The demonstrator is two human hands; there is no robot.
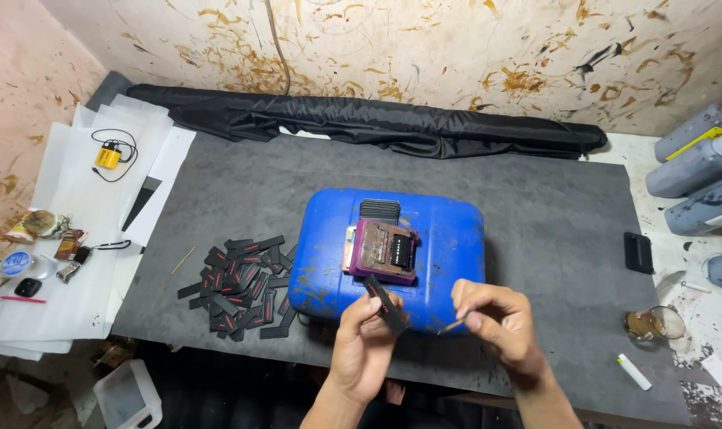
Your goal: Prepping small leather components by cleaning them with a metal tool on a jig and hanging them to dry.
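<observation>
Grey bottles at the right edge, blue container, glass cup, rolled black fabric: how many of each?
Grey bottles: 4, some cut off by the frame
Blue container: 1
Glass cup: 1
Black fabric roll: 1
Total: 7

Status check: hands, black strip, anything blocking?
Left hand grips black flat strip. Right hand pinches thin wooden stick. Both over blue plastic canister. Nothing between.

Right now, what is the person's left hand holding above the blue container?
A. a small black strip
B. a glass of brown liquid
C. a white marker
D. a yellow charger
A: the left hand pinches a small black strip, like those in the pile, while the right hand holds a thin stick.
</observation>
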